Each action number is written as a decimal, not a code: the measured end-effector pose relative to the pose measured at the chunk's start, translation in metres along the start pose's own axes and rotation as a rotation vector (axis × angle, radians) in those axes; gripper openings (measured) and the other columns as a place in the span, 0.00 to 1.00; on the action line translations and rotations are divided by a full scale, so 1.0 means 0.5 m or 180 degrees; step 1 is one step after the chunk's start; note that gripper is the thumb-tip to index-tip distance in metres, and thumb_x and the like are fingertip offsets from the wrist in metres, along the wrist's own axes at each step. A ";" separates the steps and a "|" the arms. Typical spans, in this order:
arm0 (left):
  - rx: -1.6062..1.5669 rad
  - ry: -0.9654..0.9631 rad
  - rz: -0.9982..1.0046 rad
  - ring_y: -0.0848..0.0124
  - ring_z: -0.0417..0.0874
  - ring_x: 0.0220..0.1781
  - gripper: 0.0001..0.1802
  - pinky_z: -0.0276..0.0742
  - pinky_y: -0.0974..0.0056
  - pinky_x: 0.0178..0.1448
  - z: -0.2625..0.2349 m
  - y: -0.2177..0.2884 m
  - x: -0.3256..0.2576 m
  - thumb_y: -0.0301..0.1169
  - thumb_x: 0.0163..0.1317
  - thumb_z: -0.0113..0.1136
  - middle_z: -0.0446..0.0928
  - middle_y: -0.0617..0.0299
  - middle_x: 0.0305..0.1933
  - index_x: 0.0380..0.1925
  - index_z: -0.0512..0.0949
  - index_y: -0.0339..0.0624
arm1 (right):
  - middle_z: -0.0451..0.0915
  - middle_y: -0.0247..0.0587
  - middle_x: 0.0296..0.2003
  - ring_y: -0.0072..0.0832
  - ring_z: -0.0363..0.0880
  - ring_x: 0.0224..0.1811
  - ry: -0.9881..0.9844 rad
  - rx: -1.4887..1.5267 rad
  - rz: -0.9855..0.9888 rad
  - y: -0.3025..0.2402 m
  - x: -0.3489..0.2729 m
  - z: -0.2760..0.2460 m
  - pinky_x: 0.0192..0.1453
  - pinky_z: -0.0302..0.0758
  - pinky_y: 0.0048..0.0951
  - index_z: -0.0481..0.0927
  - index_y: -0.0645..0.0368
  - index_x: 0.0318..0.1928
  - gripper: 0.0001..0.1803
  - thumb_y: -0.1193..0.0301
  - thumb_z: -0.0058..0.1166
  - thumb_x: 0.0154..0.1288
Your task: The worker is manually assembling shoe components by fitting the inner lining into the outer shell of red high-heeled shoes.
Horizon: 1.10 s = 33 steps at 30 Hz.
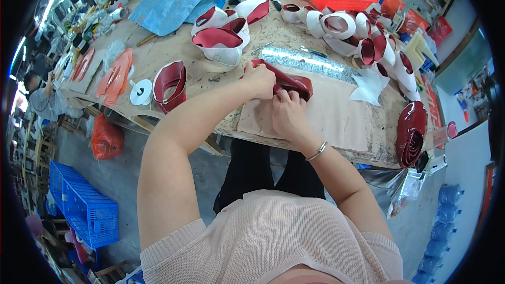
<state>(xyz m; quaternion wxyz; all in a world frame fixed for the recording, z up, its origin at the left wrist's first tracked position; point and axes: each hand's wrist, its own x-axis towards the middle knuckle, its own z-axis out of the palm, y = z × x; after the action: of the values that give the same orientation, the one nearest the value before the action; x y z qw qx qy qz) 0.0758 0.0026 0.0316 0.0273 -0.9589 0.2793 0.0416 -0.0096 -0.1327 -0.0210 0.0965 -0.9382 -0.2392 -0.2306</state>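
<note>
gripping glossy red piece (302,83) on beige sheet (336,118), near worktable's (273,27) front edge. left hand (260,81) curled closed over its left end; right hand's (290,109) fingers bent, pinching near edge, tips partly hidden. piece looks light, soft, bendy, likely slick on shiny face; best held by edges, hard squeeze may crease it. counts: one piece held, one red loop (162,88), one rolled red bundle (412,126), one white spool (134,98), one red basket (336,3); white-and-red heap (339,24) too overlapped to count.
</note>
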 end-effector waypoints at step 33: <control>-0.0617 0.1397 0.0225 0.53 0.62 0.70 0.33 0.54 0.53 0.74 0.119 0.139 -0.115 0.42 0.65 0.47 0.60 0.43 0.68 0.64 0.60 0.31 | 0.76 0.44 0.47 0.35 0.72 0.55 -0.0298 -0.1990 -0.1557 0.147 -0.057 -0.087 0.72 0.53 0.47 0.74 0.59 0.53 0.22 0.66 0.49 0.58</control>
<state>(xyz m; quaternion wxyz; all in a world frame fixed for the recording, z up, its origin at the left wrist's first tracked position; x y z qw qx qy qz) -0.0138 -0.0208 -0.0242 -0.1277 -0.9328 0.3066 -0.1403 -0.0123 -0.2203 -0.0019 -0.2624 -0.8472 -0.3780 -0.2654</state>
